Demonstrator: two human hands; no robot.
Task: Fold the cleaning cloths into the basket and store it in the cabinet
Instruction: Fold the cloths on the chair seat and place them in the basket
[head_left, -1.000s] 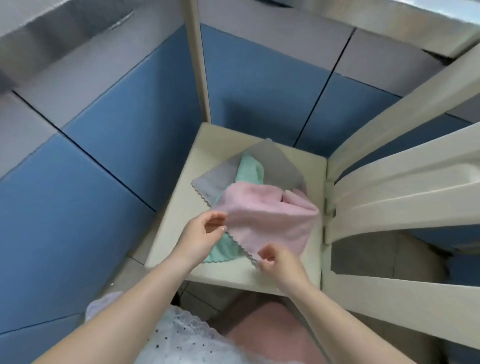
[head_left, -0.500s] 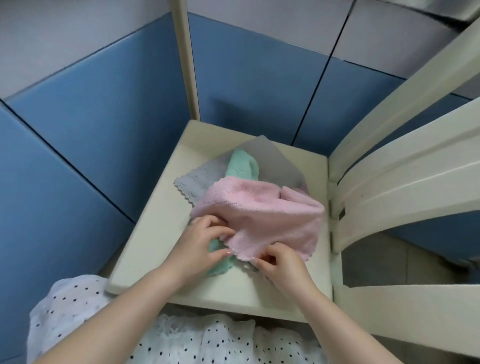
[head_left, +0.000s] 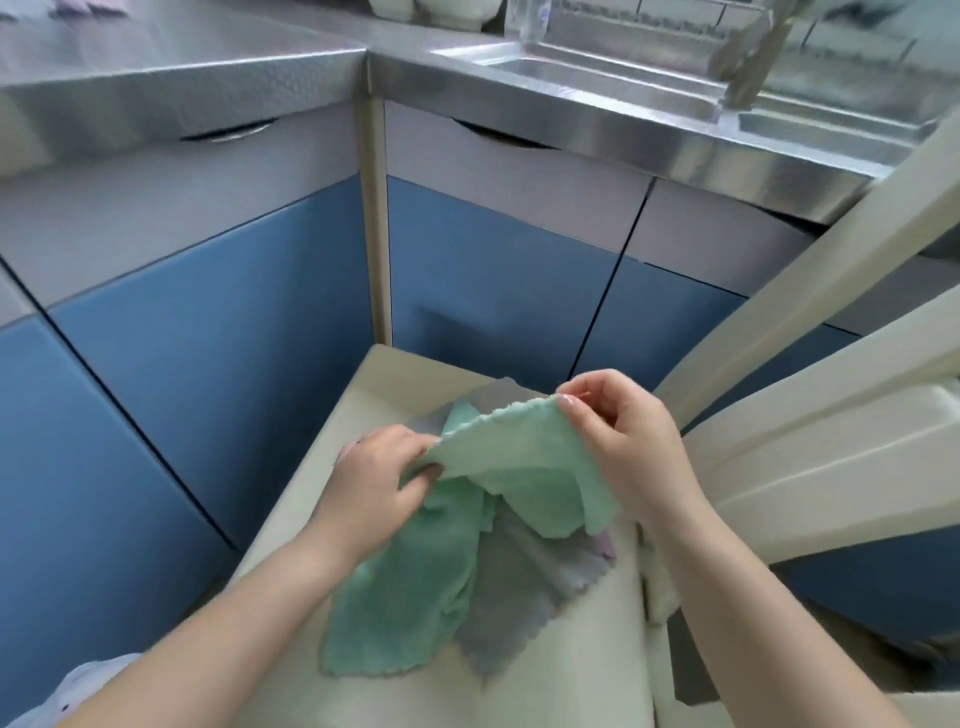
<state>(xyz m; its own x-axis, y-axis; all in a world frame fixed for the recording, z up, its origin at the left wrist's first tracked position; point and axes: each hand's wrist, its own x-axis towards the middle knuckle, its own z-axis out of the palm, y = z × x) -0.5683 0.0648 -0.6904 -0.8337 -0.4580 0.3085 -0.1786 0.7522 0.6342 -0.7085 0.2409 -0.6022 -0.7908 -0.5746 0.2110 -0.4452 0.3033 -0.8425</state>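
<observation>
Pinching the green cloth (head_left: 519, 467) by two top corners, the left hand (head_left: 374, 488) and right hand (head_left: 623, 431) hold it just above the chair seat (head_left: 587, 649), probably to stretch an edge straight for folding. Its lower end rests on the seat, partly over a grey cloth (head_left: 524, 603), with a pink corner (head_left: 605, 545) showing near the seat's right edge. No basket is visible.
</observation>
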